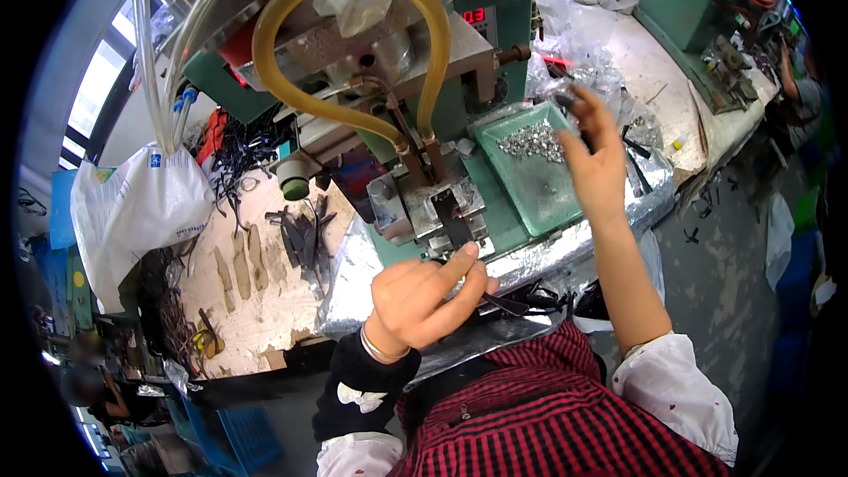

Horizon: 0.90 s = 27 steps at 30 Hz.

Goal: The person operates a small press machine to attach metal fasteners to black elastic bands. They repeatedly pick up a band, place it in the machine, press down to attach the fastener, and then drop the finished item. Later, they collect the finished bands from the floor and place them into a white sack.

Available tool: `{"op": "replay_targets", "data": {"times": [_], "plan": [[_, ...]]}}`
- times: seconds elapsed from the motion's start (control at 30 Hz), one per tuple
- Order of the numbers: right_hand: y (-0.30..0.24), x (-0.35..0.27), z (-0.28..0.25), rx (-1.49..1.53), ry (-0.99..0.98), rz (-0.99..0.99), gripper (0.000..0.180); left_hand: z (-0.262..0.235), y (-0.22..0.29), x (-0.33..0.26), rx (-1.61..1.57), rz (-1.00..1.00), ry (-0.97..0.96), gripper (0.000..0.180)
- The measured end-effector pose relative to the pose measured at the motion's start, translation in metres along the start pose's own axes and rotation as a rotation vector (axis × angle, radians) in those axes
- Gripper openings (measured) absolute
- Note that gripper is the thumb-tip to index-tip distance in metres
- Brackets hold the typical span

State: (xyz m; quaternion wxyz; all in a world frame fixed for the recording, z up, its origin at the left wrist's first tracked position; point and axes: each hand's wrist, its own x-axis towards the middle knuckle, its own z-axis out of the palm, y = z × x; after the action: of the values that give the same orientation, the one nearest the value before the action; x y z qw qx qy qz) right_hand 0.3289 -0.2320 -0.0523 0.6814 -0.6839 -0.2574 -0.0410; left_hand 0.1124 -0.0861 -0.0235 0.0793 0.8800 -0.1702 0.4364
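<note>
Head view shows the left hand [427, 299] curled at the near edge of a metal fixture [408, 203], a fingertip at the near end of a black strip [454, 222]; whether finger and thumb pinch it cannot be told. This strip lies on the fixture, just beyond the fingertips, beneath two copper-coloured rods [434, 159] joined to a looped yellowish hose [265, 44]. More dark strips [306, 246] lie to the left of that hand on the pale surface [274, 316], with several tan strips [238, 267] farther left. The right hand [594, 152], blurred, has thumb and fingers spread apart over the right side of a green tray [541, 199]. Small silvery pieces [533, 140] are heaped in the tray, just left of the right hand's thumb. Foil [346, 291] covers the surface's edge beside the left hand.
</note>
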Motion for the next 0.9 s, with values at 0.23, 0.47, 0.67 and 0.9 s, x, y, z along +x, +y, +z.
{"op": "replay_targets", "data": {"times": [0.23,0.47,0.67,0.9], "plan": [[0.031,-0.03,-0.043,-0.365,-0.116,0.137,0.022,0.006,-0.002,-0.004,0.005,-0.005,0.036,0.028],[0.045,-0.045,-0.024,-0.873,-0.18,-0.188,0.012,-0.008,0.033,-0.016,-0.083,-0.312,0.026,0.039],[0.044,-0.049,-0.028,-0.025,-0.173,0.219,0.009,-0.074,0.029,-0.037,0.22,-0.602,0.299,0.022],[0.029,-0.037,0.017,0.208,-0.21,0.256,0.016,-0.055,-0.11,-0.112,0.744,-1.079,-0.334,0.012]]}}
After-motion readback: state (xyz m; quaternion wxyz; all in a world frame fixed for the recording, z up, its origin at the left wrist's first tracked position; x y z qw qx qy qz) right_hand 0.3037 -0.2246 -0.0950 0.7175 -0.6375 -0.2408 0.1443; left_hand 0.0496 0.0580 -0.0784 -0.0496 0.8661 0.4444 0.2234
